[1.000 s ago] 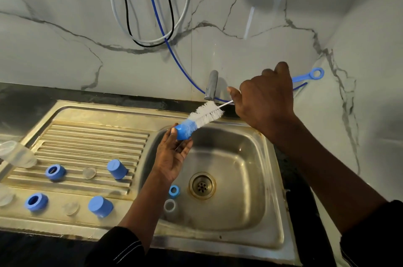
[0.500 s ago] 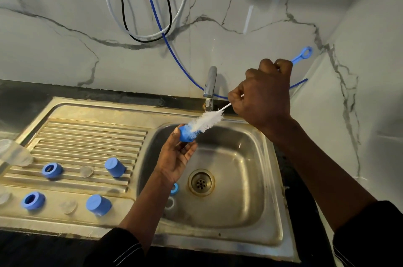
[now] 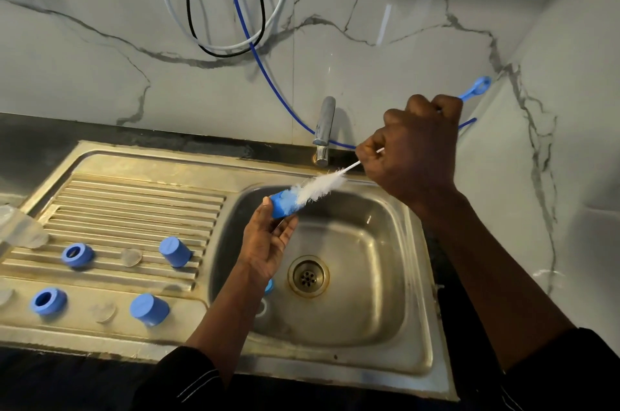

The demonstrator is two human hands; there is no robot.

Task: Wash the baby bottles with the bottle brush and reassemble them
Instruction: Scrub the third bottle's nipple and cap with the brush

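Two hands on one part. My left hand [image 3: 266,249] pinched a blue cap [image 3: 281,207] between thumb and fingertips, with its open end turned toward the right fist so the bristles could go straight in. My right hand [image 3: 416,149] was curled tight round the wire stem of the bottle brush [image 3: 318,189], the handle's loop end poking out behind the knuckles. Full fist for push force, I'd judge. The bristle tip sat in the cap mouth. Both hung over the sink [image 3: 369,310], directly below the fingers, so drips would land there. Left of the left fingers, on the drainboard [image 3: 134,206], were two caps [image 3: 174,251], two rings [image 3: 78,254] and two clear teats [image 3: 131,257], all apart, likely staged for reassembly. One clear bottle [image 3: 20,229] lay farthest left, partly out of view.
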